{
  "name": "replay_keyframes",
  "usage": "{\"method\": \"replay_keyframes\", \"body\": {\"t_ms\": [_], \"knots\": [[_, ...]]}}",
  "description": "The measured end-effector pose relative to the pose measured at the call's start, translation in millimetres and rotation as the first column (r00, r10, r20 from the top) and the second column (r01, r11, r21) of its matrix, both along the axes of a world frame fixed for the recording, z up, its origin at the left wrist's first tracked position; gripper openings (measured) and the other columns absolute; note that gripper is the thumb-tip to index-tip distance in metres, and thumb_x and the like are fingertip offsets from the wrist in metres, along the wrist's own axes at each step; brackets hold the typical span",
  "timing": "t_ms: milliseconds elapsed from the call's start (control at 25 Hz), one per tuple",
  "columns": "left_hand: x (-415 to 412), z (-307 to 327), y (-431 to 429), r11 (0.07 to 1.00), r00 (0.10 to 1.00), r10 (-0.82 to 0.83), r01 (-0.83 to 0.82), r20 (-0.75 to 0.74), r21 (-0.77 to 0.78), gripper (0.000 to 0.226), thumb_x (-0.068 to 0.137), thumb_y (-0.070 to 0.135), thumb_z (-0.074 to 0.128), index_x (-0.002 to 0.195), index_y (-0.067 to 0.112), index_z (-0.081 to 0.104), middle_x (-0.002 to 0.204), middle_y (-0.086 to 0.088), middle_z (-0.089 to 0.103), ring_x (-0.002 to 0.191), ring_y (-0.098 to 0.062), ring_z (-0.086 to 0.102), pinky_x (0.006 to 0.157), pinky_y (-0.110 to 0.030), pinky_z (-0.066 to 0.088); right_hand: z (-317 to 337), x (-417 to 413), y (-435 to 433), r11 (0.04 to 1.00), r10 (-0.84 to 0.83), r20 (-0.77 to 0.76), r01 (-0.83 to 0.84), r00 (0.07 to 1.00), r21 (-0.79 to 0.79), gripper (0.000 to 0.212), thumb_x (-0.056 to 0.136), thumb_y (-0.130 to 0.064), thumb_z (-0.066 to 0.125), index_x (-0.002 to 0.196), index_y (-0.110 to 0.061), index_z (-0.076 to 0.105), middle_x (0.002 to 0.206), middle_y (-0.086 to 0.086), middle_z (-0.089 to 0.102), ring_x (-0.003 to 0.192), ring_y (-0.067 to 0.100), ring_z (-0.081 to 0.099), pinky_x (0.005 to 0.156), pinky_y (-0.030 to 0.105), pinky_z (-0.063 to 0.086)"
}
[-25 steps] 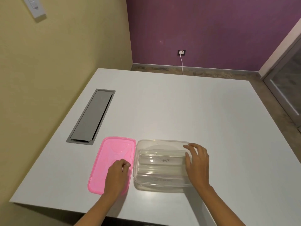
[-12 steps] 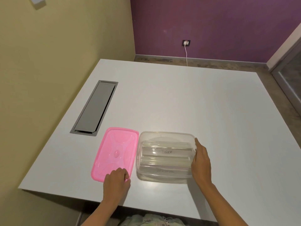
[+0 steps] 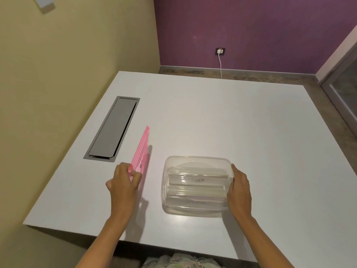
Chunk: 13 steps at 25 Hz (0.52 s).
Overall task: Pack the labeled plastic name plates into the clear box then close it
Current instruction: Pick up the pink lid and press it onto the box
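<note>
The clear box (image 3: 197, 159) stands open on the white table (image 3: 212, 117), near its front edge. Inside lie two clear plastic name plates, one marked TIGER (image 3: 197, 179) and another with fainter writing (image 3: 195, 202) in front of it. My right hand (image 3: 239, 192) rests flat against the box's right wall. My left hand (image 3: 123, 182) grips the near end of the pink lid (image 3: 142, 151), which is lifted off the table and tilted up on edge, left of the box.
A grey cable hatch (image 3: 113, 130) is set into the table at the left, just beyond the lid. A yellow wall runs along the table's left side. The table's front edge lies close under my forearms.
My left hand has taken hold of the pink lid and raised it from flat on the table to standing on edge. My right hand stays on the box's right side.
</note>
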<state>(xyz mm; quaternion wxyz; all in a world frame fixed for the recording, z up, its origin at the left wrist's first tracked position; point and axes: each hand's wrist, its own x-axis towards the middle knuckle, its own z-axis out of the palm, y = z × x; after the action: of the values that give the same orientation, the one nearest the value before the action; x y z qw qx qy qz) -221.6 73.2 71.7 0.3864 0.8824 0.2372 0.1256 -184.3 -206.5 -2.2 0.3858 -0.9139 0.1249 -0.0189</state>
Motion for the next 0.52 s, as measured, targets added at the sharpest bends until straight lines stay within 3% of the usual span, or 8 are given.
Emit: {"method": "replay_keyframes", "body": {"t_ms": [160, 240, 320, 440, 520], "knots": [[4.7, 45.9, 1.1, 0.999, 0.986, -0.025, 0.018, 0.164, 0.044, 0.006, 0.09, 0.016, 0.042, 0.086, 0.013, 0.046, 0.083, -0.007, 0.053, 0.076, -0.03, 0.049, 0.074, -0.047, 0.042, 17.5, 1.2, 3.4, 0.995, -0.08, 0.051, 0.077, 0.996, 0.06, 0.052, 0.093, 0.005, 0.031, 0.136, -0.022, 0.04, 0.139, -0.002, 0.043, 0.127, 0.017, 0.039, 0.099, 0.029, 0.034], [3.2, 68.9, -2.3, 0.998, 0.978, -0.028, 0.016, 0.205, 0.058, 0.01, 0.089, 0.019, 0.042, 0.087, 0.012, 0.048, 0.084, -0.008, 0.057, 0.076, -0.026, 0.051, 0.067, -0.032, 0.044, 26.7, 2.3, 7.1, 0.994, -0.076, 0.12, 0.067, 0.99, 0.084, 0.046, 0.095, 0.003, 0.031, 0.133, -0.019, 0.044, 0.136, 0.0, 0.045, 0.125, 0.019, 0.044, 0.1, 0.029, 0.035], [2.2, 93.1, -9.2, 0.999, 0.965, -0.026, 0.016, 0.263, 0.038, 0.009, 0.089, 0.013, 0.044, 0.084, 0.009, 0.05, 0.077, -0.005, 0.057, 0.071, -0.011, 0.053, 0.055, -0.012, 0.039, 36.1, 5.4, 10.4, 0.989, -0.065, 0.172, 0.041, 0.983, 0.139, 0.041, 0.097, -0.003, 0.032, 0.13, -0.021, 0.046, 0.133, 0.0, 0.049, 0.12, 0.017, 0.048, 0.101, 0.032, 0.039], [6.0, 120.4, -16.7, 0.997, 0.942, -0.037, 0.058, 0.333, -0.053, 0.018, 0.088, 0.014, 0.04, 0.077, 0.019, 0.053, 0.069, 0.008, 0.06, 0.066, 0.005, 0.055, 0.054, -0.006, 0.036, 49.4, 10.2, 14.9, 0.967, -0.046, 0.173, 0.0, 0.984, 0.255, 0.032, 0.098, -0.011, 0.038, 0.124, -0.024, 0.05, 0.121, -0.004, 0.059, 0.108, 0.011, 0.054, 0.093, 0.031, 0.045], [14.7, 122.0, -18.8, 0.977, 0.942, -0.033, 0.101, 0.335, -0.186, 0.025, 0.086, 0.022, 0.038, 0.069, 0.033, 0.053, 0.064, 0.007, 0.065, 0.062, 0.003, 0.057, 0.059, -0.013, 0.039, 56.1, 11.1, 16.7, 0.936, -0.04, 0.129, -0.008, 0.991, 0.351, 0.025, 0.098, -0.02, 0.041, 0.118, -0.028, 0.054, 0.112, -0.007, 0.065, 0.102, 0.013, 0.059, 0.088, 0.034, 0.05]]}}
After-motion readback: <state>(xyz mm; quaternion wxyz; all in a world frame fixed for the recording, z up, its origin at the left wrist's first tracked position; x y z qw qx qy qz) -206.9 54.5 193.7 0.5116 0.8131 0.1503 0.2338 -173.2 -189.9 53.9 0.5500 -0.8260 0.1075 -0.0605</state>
